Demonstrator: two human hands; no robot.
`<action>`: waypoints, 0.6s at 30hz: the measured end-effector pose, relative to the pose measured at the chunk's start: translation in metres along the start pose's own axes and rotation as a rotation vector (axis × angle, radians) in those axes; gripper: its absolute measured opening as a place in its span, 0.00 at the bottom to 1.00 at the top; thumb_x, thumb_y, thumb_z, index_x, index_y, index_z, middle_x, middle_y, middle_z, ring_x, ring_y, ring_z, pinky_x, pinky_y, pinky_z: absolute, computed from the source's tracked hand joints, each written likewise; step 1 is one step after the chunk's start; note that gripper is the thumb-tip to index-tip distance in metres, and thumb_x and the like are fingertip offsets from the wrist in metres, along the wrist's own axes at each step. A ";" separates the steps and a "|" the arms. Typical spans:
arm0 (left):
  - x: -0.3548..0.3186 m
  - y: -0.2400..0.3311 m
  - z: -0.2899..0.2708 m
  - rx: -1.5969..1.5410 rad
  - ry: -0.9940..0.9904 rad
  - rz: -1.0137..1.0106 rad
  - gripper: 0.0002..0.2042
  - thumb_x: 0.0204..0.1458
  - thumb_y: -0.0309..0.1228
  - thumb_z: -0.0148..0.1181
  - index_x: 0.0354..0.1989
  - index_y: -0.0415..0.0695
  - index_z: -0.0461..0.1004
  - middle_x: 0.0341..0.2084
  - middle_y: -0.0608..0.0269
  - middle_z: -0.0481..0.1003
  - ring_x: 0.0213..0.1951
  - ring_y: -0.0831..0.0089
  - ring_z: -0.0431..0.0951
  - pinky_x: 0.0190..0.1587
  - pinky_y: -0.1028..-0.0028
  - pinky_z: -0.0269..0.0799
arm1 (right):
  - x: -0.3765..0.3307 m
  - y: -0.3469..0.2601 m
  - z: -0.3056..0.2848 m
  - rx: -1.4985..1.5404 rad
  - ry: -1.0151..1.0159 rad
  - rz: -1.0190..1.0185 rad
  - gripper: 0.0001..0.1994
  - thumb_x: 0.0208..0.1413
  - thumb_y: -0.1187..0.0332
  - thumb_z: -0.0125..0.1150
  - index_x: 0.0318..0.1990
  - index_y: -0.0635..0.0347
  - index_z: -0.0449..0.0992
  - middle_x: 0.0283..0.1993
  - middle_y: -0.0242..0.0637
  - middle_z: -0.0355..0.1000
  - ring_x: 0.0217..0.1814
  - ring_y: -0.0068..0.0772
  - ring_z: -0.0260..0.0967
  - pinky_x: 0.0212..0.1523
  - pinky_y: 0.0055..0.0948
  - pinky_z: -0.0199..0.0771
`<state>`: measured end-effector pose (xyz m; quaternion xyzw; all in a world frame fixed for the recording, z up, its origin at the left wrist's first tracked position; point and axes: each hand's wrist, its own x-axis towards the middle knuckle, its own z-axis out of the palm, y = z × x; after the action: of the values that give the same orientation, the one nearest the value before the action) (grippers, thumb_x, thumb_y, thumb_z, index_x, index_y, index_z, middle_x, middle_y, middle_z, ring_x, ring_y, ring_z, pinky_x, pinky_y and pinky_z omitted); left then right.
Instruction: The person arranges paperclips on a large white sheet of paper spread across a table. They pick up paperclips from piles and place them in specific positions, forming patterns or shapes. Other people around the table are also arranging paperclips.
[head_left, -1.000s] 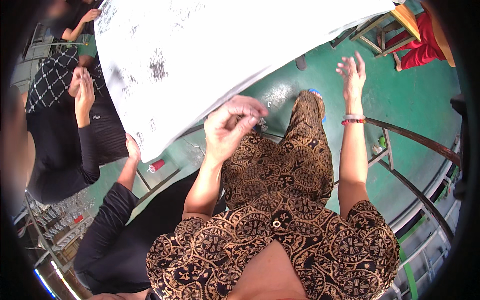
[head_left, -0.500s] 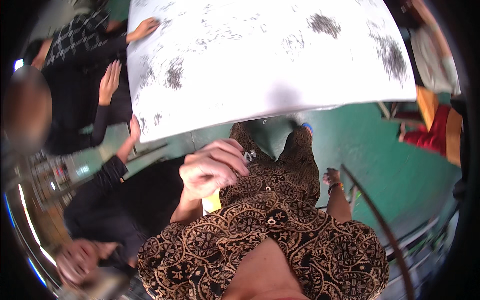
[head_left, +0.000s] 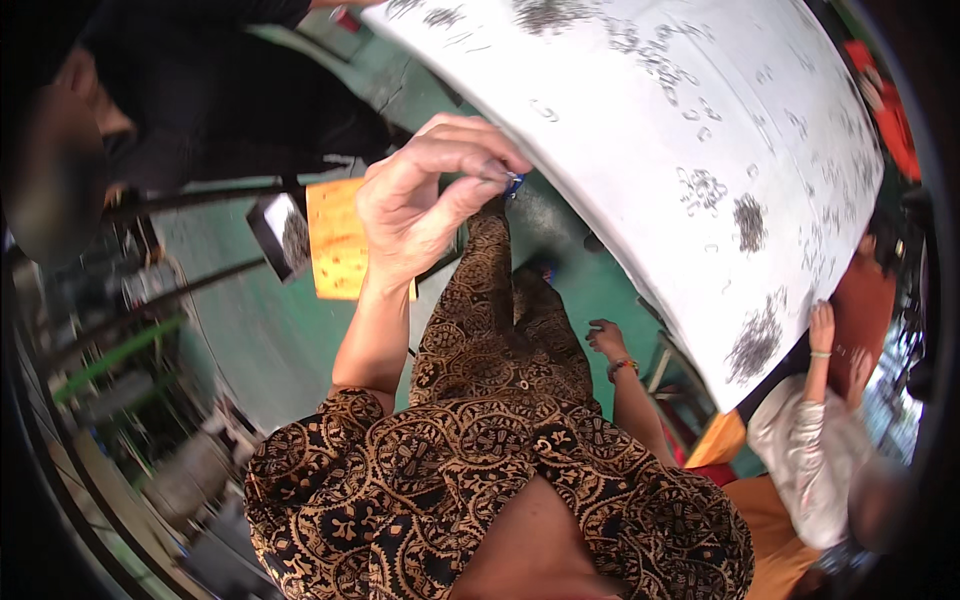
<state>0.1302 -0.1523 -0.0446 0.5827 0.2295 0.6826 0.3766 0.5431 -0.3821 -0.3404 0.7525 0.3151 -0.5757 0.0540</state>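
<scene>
My left hand is raised in front of me, near the close edge of a white-topped table. Thumb and fingertips are pinched together; whatever is between them, if anything, is hidden or too small to make out. Beyond the fingertips a bit of blue shows, seemingly my sandal. Scattered over the tabletop are small dark ring-like pieces, some in loose clusters and others in dense heaps. My right hand, with a beaded bracelet at the wrist, hangs low by my side with fingers apart, touching nothing.
A yellow stool stands at left beside a small open box of dark pieces. Dark metal bars cross the left side. A person in black is at upper left; another in a light top rests a hand on the table's right edge.
My view has swung, so the table now lies to the upper right and the stool and box show. My left hand appears higher, still pinched. My right hand stays low.
</scene>
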 end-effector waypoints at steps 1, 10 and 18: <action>-0.002 0.001 -0.001 0.024 0.026 0.001 0.06 0.46 0.18 0.64 0.33 0.36 0.74 0.30 0.51 0.79 0.37 0.62 0.78 0.41 0.67 0.73 | 0.005 -0.009 0.002 -0.026 -0.013 -0.022 0.16 0.55 0.70 0.55 0.52 0.62 0.73 0.32 0.37 0.76 0.27 0.27 0.71 0.30 0.27 0.74; -0.034 0.031 -0.034 0.206 0.178 -0.027 0.04 0.47 0.19 0.63 0.30 0.37 0.73 0.28 0.53 0.79 0.36 0.62 0.78 0.44 0.60 0.72 | -0.003 -0.094 0.003 -0.101 0.077 -0.375 0.14 0.57 0.69 0.59 0.49 0.63 0.72 0.33 0.40 0.76 0.31 0.31 0.73 0.33 0.31 0.73; -0.072 0.053 -0.017 0.379 0.231 -0.090 0.01 0.49 0.21 0.62 0.29 0.38 0.76 0.32 0.56 0.80 0.39 0.62 0.78 0.47 0.61 0.72 | -0.022 -0.133 0.015 -0.119 0.113 -0.850 0.12 0.57 0.70 0.60 0.45 0.66 0.70 0.34 0.45 0.75 0.36 0.38 0.74 0.38 0.34 0.72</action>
<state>0.1032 -0.2389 -0.0528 0.5502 0.4210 0.6719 0.2618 0.4561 -0.2920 -0.2877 0.5818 0.6321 -0.4856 -0.1618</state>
